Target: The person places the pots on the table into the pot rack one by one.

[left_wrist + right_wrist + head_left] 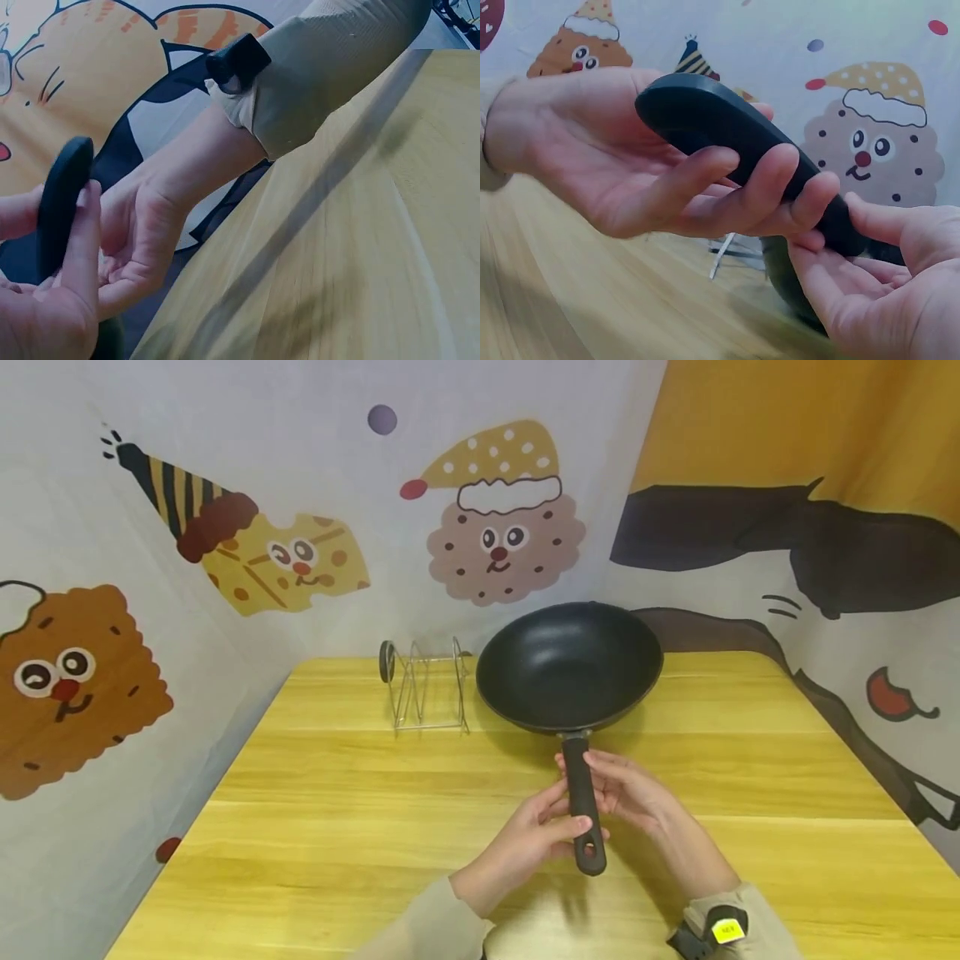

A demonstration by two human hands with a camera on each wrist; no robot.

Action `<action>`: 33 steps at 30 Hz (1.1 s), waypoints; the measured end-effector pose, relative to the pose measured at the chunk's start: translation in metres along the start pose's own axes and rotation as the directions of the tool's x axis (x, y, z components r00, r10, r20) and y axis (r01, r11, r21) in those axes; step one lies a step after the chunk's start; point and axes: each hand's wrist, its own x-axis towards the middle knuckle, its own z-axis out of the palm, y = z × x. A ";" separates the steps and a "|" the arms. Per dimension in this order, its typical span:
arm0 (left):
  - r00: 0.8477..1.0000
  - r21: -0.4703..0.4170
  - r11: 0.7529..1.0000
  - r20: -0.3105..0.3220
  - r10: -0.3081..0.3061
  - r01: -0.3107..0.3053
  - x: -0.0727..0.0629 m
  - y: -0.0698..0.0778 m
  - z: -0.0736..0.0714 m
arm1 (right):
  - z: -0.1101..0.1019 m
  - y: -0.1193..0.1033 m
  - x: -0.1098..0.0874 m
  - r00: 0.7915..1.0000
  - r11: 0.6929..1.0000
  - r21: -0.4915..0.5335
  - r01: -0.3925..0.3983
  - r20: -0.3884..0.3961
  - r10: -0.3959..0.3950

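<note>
Both hands hold a black frying pan (570, 664) by its dark handle (580, 777), the round bowl facing up and pointing away from me. My left hand (528, 835) grips the handle near its holed end, thumb on top and fingers underneath, as the right wrist view also shows. Closer to the bowl, my right hand (637, 793) pinches the handle between thumb and fingers. The handle is raised off the table; whether the bowl touches the table I cannot tell. In the left wrist view the bowl is mostly hidden behind the hands.
A wire rack (427, 693) with dark round ends stands left of the pan near the back of the wooden table (337, 827). Cartoon-printed cloth (300, 443) hangs behind and beside the table. A dark band with a yellow-faced device (726, 930) sits on the right wrist.
</note>
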 end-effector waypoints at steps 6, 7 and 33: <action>0.996 -0.042 0.998 0.079 0.047 -0.044 -0.003 -0.002 -0.005 | 0.009 0.001 0.002 0.994 0.990 0.142 0.002 0.109 -0.018; 0.994 -0.048 0.997 0.095 0.057 -0.053 -0.004 -0.002 -0.006 | 0.010 0.001 0.002 0.991 0.986 0.164 0.005 0.135 -0.027; 0.994 0.456 0.889 -0.110 0.010 0.042 -0.009 0.047 -0.008 | 0.055 -0.019 0.008 0.941 0.808 -0.577 0.114 -0.197 -0.274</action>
